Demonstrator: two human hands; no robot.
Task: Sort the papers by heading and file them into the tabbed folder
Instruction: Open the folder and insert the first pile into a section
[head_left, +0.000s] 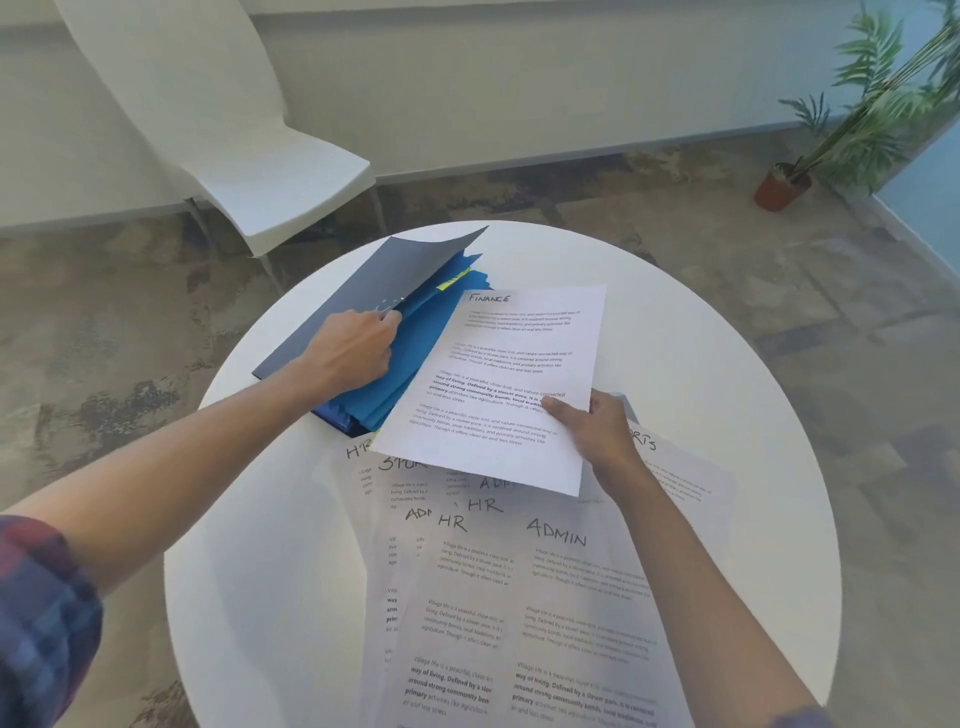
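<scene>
Several printed sheets (519, 597) fanned over the near half of a round white table (727, 364), overlapping one another, headings handwritten in black: "ADMIN" on the near right sheet, "HR" twice just left of it, another "HR" at the far left edge of the fan, a partly covered "ADM" under the raised page, and a cut-off word ending in "RTS" on the sheet at the right. Plaid sleeve (41, 618) pushed up on the left forearm at the near left corner.

Right hand (592, 431) above the fan, thumb on top and fingers curled beneath, pinching the right edge of the "FINANCE" sheet (498, 384). Sheet lifted off the pile, tilted, its far left corner overlapping the folder.

Left hand (353, 348) farther back and to the left, fingers curled, gripping the edge of the dark navy cover of the tabbed folder (332, 317) and holding it raised, the cover's far corner curling upward. Blue dividers (410, 353) exposed beneath the cover, a yellow tab (453, 279) showing at their far edge. Folder flat on the far left part of the table, spine side toward the near edge.

Beyond the table, a white chair (249, 156) at the far left on patterned floor, a potted palm (852, 130) at the far right, pale wall behind both.
</scene>
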